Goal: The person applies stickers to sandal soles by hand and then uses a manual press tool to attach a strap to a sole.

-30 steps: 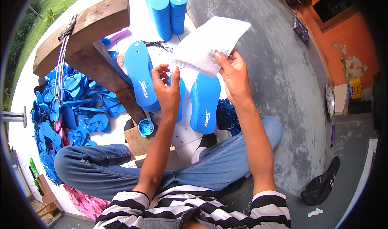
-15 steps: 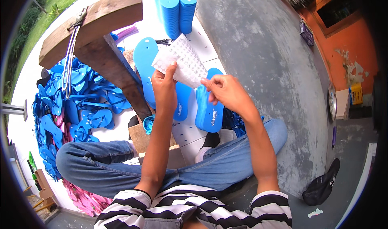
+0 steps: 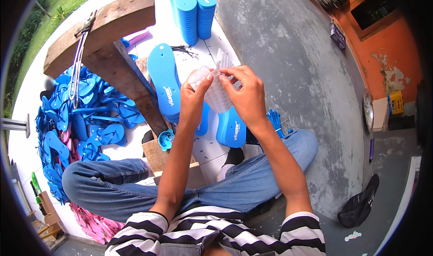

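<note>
My left hand (image 3: pixel 194 95) is closed on a thin white sticker sheet (image 3: pixel 219 97) printed with rows of small round marks. The fingertips of my right hand (image 3: pixel 247 91) pinch the same sheet near its upper part, where it is bent. Whether a single sticker is between those fingers is too small to tell. Just below the sheet stands a stack of blue flip-flop soles (image 3: pixel 231 130). Another blue sole stack (image 3: pixel 164 75) rises to the left of my left hand.
A wooden post stand (image 3: pixel 124 75) with metal tongs (image 3: pixel 77 71) hanging on it stands at left. Beyond it lies a heap of blue flip-flops (image 3: pixel 92 107). Tall blue sole stacks (image 3: pixel 191 16) stand at the far side. A small blue cup (image 3: pixel 166 139) sits by the post's foot.
My right hand has moved up and left, from the sheet's lower corner to its upper part. The sheet has been turned and bent, and my left hand has shifted slightly right and down.
</note>
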{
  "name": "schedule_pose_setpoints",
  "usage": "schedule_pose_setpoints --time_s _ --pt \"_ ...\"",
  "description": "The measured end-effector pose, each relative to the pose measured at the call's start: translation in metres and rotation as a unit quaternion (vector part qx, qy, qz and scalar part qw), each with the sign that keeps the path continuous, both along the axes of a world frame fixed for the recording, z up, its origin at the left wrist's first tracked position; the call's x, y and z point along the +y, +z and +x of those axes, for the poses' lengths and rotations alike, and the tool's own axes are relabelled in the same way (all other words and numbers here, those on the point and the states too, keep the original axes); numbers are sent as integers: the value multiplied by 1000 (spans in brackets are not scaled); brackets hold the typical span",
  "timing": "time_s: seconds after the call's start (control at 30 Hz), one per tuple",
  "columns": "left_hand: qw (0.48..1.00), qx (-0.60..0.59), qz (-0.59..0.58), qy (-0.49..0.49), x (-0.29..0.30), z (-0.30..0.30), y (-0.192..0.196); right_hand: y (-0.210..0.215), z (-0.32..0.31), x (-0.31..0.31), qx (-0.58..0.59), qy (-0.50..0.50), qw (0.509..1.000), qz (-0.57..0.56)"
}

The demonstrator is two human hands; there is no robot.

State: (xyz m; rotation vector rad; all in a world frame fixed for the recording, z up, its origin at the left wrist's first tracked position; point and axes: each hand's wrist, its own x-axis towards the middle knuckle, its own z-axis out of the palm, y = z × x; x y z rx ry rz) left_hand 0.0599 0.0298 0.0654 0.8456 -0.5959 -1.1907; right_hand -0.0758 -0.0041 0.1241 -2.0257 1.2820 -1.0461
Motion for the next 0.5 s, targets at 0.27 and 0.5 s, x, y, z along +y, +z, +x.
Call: schedule_pose_setpoints --time_s 0.27,0.5 --pt "999 -44 21 16 -1 -4 0 -12 1 -1 -46 1 999 -14" --pt "998 -61 12 17 -1 -8 2 -8 -1 -1 -50 6 999 -11"
